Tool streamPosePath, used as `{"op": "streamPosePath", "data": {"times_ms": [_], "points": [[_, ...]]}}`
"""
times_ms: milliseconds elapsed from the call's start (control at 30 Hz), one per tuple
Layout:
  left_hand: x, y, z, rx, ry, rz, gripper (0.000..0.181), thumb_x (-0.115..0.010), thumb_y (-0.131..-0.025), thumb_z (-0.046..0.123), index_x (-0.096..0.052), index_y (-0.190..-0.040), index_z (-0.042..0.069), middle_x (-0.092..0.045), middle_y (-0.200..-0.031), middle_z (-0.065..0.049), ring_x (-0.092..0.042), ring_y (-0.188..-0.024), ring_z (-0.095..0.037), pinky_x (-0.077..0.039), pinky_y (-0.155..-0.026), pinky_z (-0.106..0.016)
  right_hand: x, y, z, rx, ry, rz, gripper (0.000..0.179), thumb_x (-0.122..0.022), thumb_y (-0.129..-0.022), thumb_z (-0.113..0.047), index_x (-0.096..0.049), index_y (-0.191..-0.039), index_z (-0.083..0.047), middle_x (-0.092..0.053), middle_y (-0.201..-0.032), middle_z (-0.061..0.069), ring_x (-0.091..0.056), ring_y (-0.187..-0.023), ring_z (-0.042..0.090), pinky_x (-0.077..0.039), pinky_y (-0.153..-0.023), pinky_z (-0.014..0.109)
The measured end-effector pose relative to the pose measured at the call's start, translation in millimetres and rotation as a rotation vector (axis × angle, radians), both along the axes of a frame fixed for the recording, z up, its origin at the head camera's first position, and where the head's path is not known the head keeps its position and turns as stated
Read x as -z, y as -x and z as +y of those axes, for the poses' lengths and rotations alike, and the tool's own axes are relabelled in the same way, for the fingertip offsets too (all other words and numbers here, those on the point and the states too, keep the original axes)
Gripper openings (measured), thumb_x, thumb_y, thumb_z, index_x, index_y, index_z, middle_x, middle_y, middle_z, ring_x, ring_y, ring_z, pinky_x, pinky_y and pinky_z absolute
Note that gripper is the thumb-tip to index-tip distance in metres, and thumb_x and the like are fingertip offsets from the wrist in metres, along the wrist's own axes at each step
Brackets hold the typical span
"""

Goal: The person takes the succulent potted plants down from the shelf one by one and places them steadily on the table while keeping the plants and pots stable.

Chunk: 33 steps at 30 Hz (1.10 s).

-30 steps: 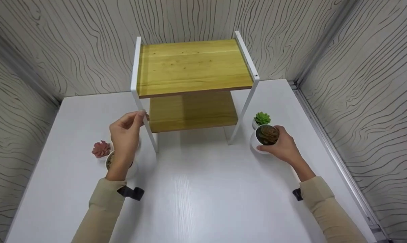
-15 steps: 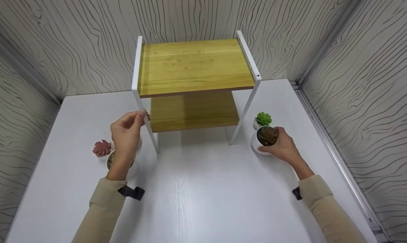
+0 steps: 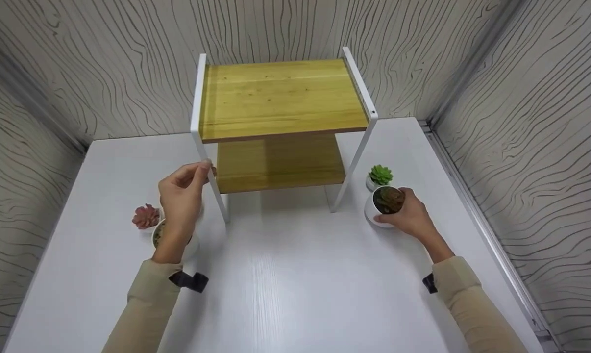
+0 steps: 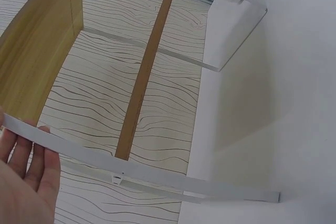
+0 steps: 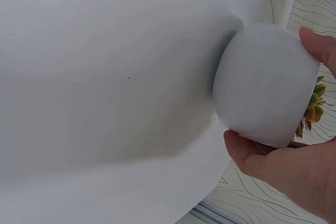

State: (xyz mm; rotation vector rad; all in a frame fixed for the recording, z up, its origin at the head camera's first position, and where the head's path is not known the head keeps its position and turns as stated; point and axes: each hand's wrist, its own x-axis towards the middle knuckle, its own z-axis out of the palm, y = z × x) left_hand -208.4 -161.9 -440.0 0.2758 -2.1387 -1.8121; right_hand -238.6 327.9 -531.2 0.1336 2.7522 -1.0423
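My left hand [image 3: 180, 203] pinches the white front left upright of a two-tier shelf [image 3: 281, 103] with yellowish wooden boards. In the left wrist view, its fingers [image 4: 44, 166] wrap the white bar [image 4: 86, 153]. My right hand [image 3: 412, 215] grips a white round pot [image 3: 372, 213] holding a brown-green succulent [image 3: 389, 200], thumb and fingers on opposite sides. In the right wrist view the pot [image 5: 265, 85] fills the grip, its base close to the table; whether it touches, I cannot tell. Just behind it stands a small potted green succulent [image 3: 381, 175].
Left of the shelf sit a reddish succulent [image 3: 146, 216] and a white pot [image 3: 190, 247], partly hidden by my left wrist. The white table [image 3: 295, 289] spreads in front of the shelf. Wood-line patterned walls [image 3: 276, 29] enclose the back and both sides.
Both hands keep their holds on the upright and the pot. The view shifts slightly; the pot in my right hand sits a touch nearer to me, otherwise little differs.
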Motion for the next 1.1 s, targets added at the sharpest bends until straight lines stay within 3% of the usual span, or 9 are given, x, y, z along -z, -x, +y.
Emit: {"op": "streamPosePath", "data": {"times_ms": [233, 500, 800, 1100], "points": [[0.2, -0.1, -0.5, 0.008, -0.008, -0.016, 0.032, -0.068, -0.102, 0.039, -0.079, -0.117, 0.013, -0.076, -0.105, 0.010, -0.072, -0.110, -0.021, -0.053, -0.105, -0.027, 2.2, 0.8, -1.0, 0.004, 0.000, -0.015, 0.117, -0.090, -0.080, -0.040, -0.021, -0.158, 0.014, -0.041, -0.155, 0.039, -0.042, -0.146, 0.052, -0.038, -0.120, 0.065], [0.9, 0.0, -0.4, -0.004, -0.010, -0.025, 0.035, -0.070, -0.100, 0.045, -0.079, -0.116, 0.015, -0.076, -0.111, 0.001, -0.072, -0.113, -0.024, -0.051, -0.112, -0.038, 3.4, 1.8, -3.2, 0.015, 0.013, -0.024, 0.118, -0.091, -0.080, -0.040, -0.021, -0.159, 0.012, -0.040, -0.157, 0.038, -0.041, -0.147, 0.052, -0.038, -0.121, 0.065], [0.3, -0.5, -0.4, -0.008, 0.001, -0.038, 0.036, -0.070, -0.099, 0.047, -0.079, -0.115, 0.016, -0.076, -0.114, -0.002, -0.072, -0.111, -0.019, -0.051, -0.113, -0.038, 5.4, 0.4, -4.2, 0.013, 0.020, -0.025, 0.119, -0.090, -0.081, -0.041, -0.018, -0.161, 0.012, -0.036, -0.160, 0.038, -0.036, -0.150, 0.053, -0.035, -0.122, 0.066], [-0.9, -0.1, 0.7, -0.007, 0.015, -0.014, 0.031, -0.069, -0.101, 0.041, -0.079, -0.113, 0.014, -0.077, -0.110, -0.001, -0.074, -0.104, -0.012, -0.055, -0.102, -0.025, 7.9, -1.4, -3.8, 0.013, 0.014, -0.019, 0.121, -0.086, -0.085, -0.040, -0.009, -0.162, 0.012, -0.028, -0.163, 0.040, -0.031, -0.153, 0.054, -0.030, -0.125, 0.068]]}}
